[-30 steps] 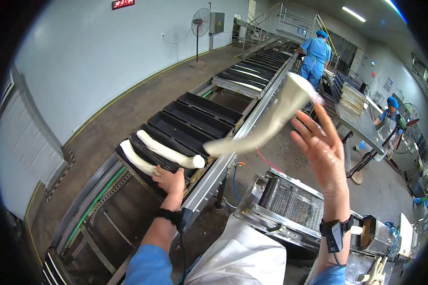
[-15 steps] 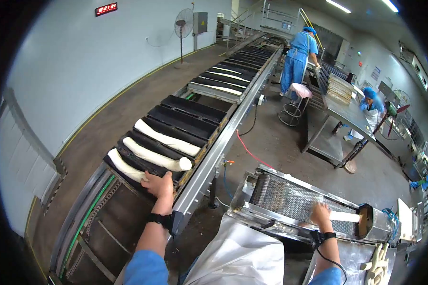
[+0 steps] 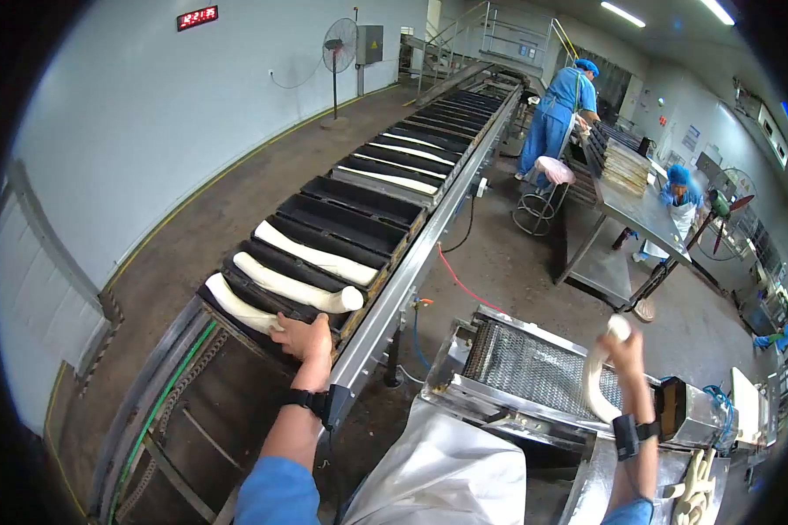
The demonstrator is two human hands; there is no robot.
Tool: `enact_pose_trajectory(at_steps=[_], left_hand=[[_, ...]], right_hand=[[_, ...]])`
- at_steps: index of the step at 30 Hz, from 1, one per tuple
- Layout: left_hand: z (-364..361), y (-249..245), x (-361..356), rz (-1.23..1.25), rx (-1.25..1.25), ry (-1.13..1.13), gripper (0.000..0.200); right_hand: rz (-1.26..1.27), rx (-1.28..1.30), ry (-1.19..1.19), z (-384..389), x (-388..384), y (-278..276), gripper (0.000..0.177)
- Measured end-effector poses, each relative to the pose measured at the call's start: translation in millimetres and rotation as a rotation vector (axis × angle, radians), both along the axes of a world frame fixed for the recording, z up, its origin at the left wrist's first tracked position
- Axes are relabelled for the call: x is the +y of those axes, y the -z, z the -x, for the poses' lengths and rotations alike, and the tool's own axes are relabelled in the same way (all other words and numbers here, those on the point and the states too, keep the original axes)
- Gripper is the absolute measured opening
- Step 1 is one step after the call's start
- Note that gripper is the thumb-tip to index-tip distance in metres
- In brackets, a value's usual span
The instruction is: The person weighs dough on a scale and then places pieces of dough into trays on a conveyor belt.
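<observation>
My left hand [image 3: 305, 338] is closed around the near end of a pale dough roll [image 3: 236, 306], which lies in the closest black baking pan of the long conveyor. Beside it, a second dough roll [image 3: 293, 287] and a third dough roll [image 3: 315, 255] lie in black pans. My right hand [image 3: 623, 357] grips another dough roll [image 3: 595, 389], lifted and tilted above the wire-mesh belt [image 3: 525, 367]. One end pokes up past my fingers, while the lower part curves down beside the belt's far end.
Several dough pieces [image 3: 696, 490] are heaped at lower right. Two black pans [image 3: 346, 219] farther up the line hold no dough. The conveyor's metal rail [image 3: 385, 302] runs along my side. Co-workers [image 3: 556, 114] stand by a metal table [image 3: 643, 210]; a stool [image 3: 538, 210] is nearby.
My right hand has raised a dough roll off the mesh belt. The pans, with my left hand at the nearest roll, appear slightly shifted right in view.
</observation>
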State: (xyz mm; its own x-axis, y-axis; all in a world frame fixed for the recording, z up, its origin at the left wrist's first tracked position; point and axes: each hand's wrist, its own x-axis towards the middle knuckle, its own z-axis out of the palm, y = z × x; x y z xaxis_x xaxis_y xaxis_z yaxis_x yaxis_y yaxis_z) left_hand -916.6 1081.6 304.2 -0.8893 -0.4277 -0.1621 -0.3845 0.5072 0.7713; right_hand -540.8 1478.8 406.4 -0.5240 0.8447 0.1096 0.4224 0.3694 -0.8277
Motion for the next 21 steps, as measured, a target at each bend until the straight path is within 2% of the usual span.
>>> enact_pose_trajectory(at_steps=[1, 3, 5, 7, 9, 13, 15, 17, 18, 19, 21], left_hand=[[1, 2, 1, -0.009, 0.011, 0.004, 0.101], [1, 2, 0, -0.036, 0.02, 0.004, 0.101], [3, 4, -2, -0.035, 0.02, 0.014, 0.101], [2, 4, -5, -0.022, 0.042, -0.011, 0.101], [-3, -3, -14, -0.055, 0.019, -0.01, 0.099], [-8, 10, -36, -0.073, 0.048, -0.017, 0.097], [-15, 23, -50, -0.083, 0.075, -0.026, 0.096], [-18, 35, -69, -0.164, 0.214, 0.01, 0.094], [-32, 11, -71, -0.234, 0.185, 0.003, 0.09], [-33, 15, -77, -0.227, 0.19, 0.007, 0.09], [-36, 31, -92, -0.407, 0.291, 0.011, 0.088]], right_hand=[[0.02, 0.196, -0.114, 22, -4, -32, 0.026], [0.146, 0.413, -0.048, 68, -51, -105, 0.037], [0.336, 0.717, -0.453, 100, -62, -136, 0.053], [0.416, 0.829, -0.673, 128, -108, -161, 0.065], [0.314, 0.673, -0.744, 139, -121, -160, 0.079], [0.369, 0.487, -0.611, 127, -105, -100, 0.083], [0.256, 0.296, -0.452, 103, -78, -44, 0.077], [-0.035, 0.094, -0.292, 63, -51, 28, 0.071], [-0.366, -0.133, -0.262, 33, -39, 57, 0.073], [-0.46, -0.242, -0.154, 7, -37, 86, 0.077], [-0.535, -0.463, 0.046, -47, -21, 154, 0.075]])
